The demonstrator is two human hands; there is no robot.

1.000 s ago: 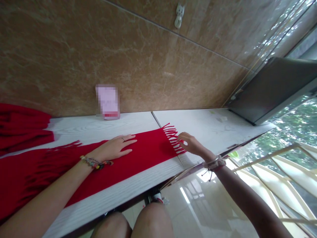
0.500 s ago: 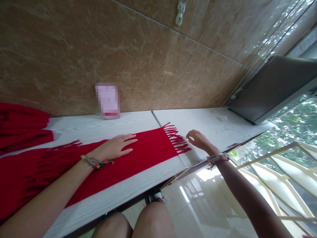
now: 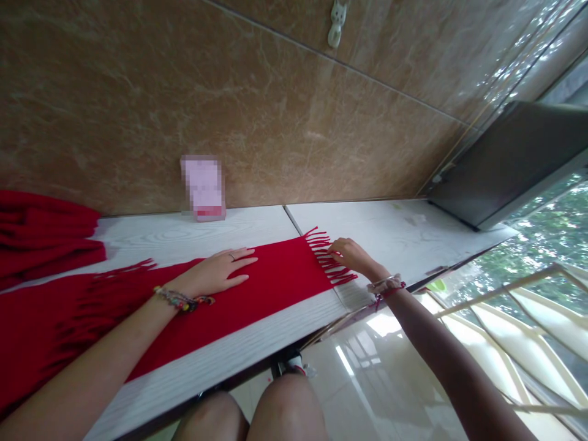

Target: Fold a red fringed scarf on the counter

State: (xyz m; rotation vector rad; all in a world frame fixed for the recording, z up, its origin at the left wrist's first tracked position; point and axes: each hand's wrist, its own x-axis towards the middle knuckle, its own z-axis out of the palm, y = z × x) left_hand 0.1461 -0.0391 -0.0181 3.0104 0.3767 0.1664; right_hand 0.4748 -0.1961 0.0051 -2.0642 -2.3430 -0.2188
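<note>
A red scarf (image 3: 275, 275) lies stretched along the white wood-grain table (image 3: 257, 334), its fringe (image 3: 323, 260) pointing right. My left hand (image 3: 223, 269) rests flat on the scarf with fingers spread, a ring on one finger and a beaded bracelet at the wrist. At the fringed end, my right hand (image 3: 351, 256) has its fingers and thumb pinched together on the strands. Its fingertips partly cover them. Further left, a second set of red tassels (image 3: 87, 312) lies across the scarf, partly behind my left forearm.
A bunched red cloth (image 3: 50, 239) sits at the table's far left. A blurred pink packet (image 3: 205, 190) leans against the brown marbled wall (image 3: 275, 110). A white cat-shaped hook (image 3: 337, 24) is on that wall. A dark panel (image 3: 519, 159) stands at the right end, near a cream railing (image 3: 496, 331).
My right hand moved off the fringe to the right, then came back left onto the strands. Several strands lie straighter than before. My left hand stays on the scarf.
</note>
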